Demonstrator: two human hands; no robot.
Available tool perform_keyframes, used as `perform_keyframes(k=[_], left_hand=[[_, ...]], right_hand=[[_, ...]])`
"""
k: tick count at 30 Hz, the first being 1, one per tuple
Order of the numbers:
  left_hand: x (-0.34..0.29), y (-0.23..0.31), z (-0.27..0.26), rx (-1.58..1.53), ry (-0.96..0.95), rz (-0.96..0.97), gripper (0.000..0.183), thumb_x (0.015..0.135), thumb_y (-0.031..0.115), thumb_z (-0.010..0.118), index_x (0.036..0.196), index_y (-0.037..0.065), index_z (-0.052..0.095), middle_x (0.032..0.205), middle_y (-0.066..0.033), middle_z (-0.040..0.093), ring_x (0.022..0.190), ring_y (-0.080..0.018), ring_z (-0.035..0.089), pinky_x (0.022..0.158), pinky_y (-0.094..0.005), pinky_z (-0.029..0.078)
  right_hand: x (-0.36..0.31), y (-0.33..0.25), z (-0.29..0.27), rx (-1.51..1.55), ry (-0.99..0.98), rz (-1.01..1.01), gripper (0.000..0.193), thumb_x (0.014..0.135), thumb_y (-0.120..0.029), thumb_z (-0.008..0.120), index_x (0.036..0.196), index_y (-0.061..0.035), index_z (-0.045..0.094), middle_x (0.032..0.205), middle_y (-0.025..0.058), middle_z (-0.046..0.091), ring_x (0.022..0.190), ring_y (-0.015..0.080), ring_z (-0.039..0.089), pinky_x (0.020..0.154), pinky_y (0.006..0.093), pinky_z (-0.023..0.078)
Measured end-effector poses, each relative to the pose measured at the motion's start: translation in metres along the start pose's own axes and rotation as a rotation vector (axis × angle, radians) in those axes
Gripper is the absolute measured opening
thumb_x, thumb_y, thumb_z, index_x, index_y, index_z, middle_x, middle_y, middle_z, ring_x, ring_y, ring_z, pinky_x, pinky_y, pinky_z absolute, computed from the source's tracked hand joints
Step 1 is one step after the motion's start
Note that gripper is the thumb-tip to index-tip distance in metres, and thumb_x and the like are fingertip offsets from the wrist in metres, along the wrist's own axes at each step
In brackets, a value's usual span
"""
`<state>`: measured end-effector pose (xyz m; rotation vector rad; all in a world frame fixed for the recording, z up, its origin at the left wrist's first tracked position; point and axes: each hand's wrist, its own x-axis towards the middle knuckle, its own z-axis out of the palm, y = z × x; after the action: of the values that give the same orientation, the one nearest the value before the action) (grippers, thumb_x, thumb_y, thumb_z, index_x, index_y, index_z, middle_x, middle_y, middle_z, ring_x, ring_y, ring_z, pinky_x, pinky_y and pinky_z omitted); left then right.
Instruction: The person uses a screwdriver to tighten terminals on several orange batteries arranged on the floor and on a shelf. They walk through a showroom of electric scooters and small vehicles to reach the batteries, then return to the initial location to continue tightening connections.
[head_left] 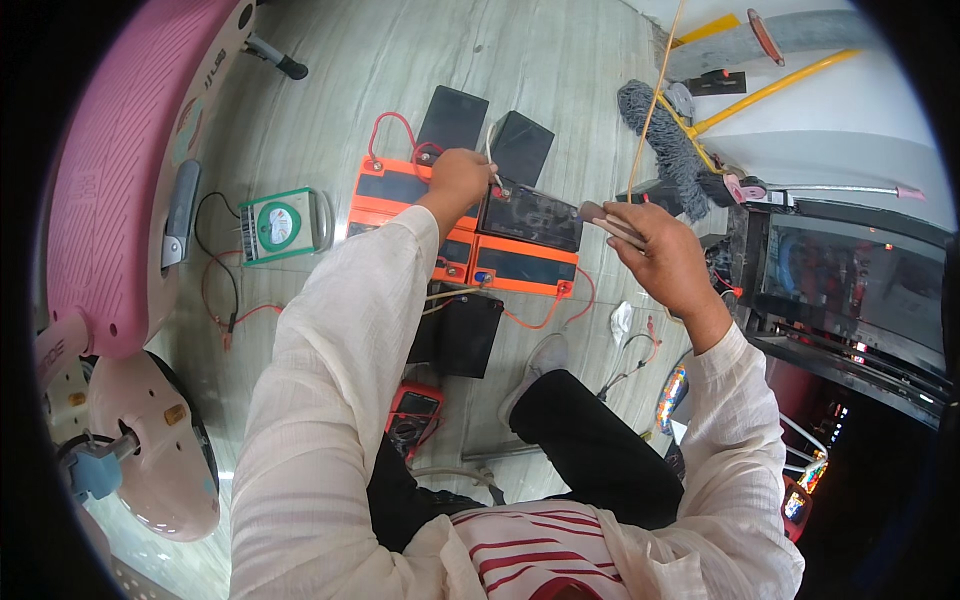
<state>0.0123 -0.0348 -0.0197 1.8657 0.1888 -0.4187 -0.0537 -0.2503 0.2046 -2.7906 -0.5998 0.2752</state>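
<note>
My left hand [460, 177] is closed, its fingertips pinching a pale wire [490, 142] beside a red terminal at the corner of a black battery [533, 215]. That battery lies among orange-and-black batteries [522, 264]. Held in my right hand [662, 255], just right of the black battery, is a flat, brownish, strip-like tool [612, 224]; its kind is unclear, and my fingers hide part of it. Two more black batteries [522, 147] stand beyond my left hand. Nearer to me sits another dark battery [470, 332], with pale wires at its top.
A green-framed device [280, 226] with cables lies to the left, by a pink scooter [140, 170]. Near my legs is a red multimeter [414, 418]. A grey mop [655, 135] and a dark glass-fronted cabinet [850, 270] stand to the right. Loose leads [632, 350] lie by my foot.
</note>
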Motion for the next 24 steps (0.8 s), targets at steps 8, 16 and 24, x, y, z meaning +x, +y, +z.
perform_keyframes(k=[8, 16, 24], left_hand=[[-0.005, 0.006, 0.0, -0.135, 0.007, -0.076, 0.021, 0.084, 0.018, 0.068, 0.091, -0.002, 0.073, 0.079, -0.0107, 0.071, 0.07, -0.0175, 0.065, 0.066, -0.0311, 0.047], [0.004, -0.009, 0.006, -0.135, 0.032, -0.048, 0.022, 0.085, 0.022, 0.066, 0.089, 0.002, 0.074, 0.077, -0.0116, 0.07, 0.07, -0.0238, 0.067, 0.066, -0.0347, 0.05], [0.004, -0.009, 0.006, -0.127, 0.026, -0.039, 0.022, 0.085, 0.022, 0.066, 0.089, 0.002, 0.074, 0.079, -0.0123, 0.071, 0.073, -0.0245, 0.068, 0.068, -0.0346, 0.05]], right_hand=[[0.015, -0.021, -0.005, -0.179, -0.074, -0.085, 0.037, 0.078, -0.007, 0.069, 0.114, -0.0131, 0.064, 0.089, 0.0101, 0.063, 0.08, 0.032, 0.063, 0.066, 0.0395, 0.05], [0.022, -0.027, -0.006, -0.239, -0.119, -0.073, 0.036, 0.078, -0.008, 0.069, 0.113, -0.0137, 0.065, 0.089, 0.0096, 0.064, 0.079, 0.0321, 0.064, 0.065, 0.0402, 0.05], [0.022, -0.024, 0.0, -0.246, -0.072, -0.121, 0.028, 0.083, -0.012, 0.062, 0.108, -0.0234, 0.066, 0.079, 0.0079, 0.059, 0.073, 0.0302, 0.063, 0.06, 0.0408, 0.049]])
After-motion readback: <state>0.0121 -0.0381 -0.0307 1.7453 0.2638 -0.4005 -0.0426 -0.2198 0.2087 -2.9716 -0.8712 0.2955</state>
